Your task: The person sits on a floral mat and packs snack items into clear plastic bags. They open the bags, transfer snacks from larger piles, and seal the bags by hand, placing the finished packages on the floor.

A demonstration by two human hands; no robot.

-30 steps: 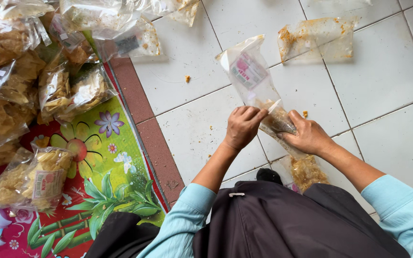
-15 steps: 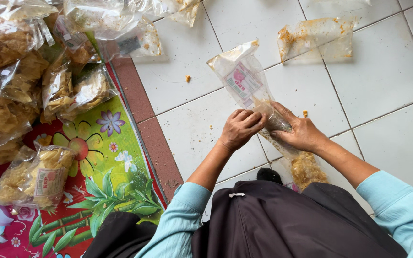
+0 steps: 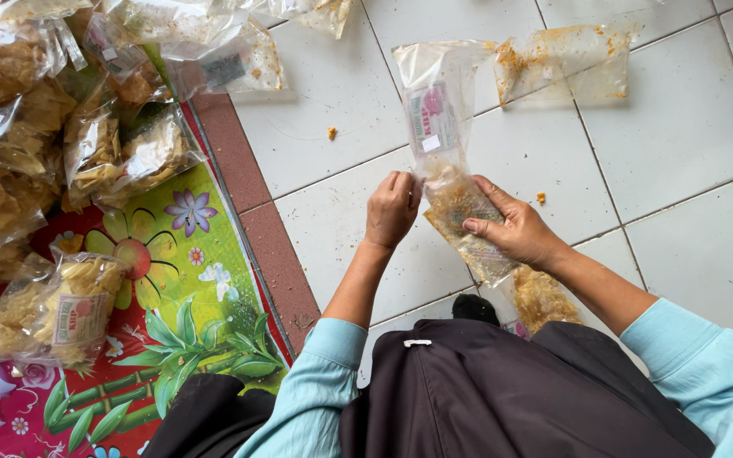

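Note:
I hold a clear plastic bag (image 3: 439, 119) with a pink and white label, its lower part filled with brown fried snack (image 3: 460, 212). My left hand (image 3: 392, 209) pinches the bag at its neck, just above the filling. My right hand (image 3: 515, 227) cups the filled bottom from the right side. The empty upper part of the bag stands up away from me. Another filled bag (image 3: 539, 297) lies on the white tiled floor (image 3: 697, 170) under my right forearm.
An empty greasy plastic bag (image 3: 563, 64) lies on the tiles at the top right. Several filled snack bags (image 3: 53, 127) are heaped at the left on a flowered mat (image 3: 171, 288). One labelled bag (image 3: 53, 309) lies apart. Crumbs (image 3: 331, 133) dot the floor.
The bag has swung from leaning left to standing more upright. My left hand has closed tighter around its neck. My right hand stays under the filling.

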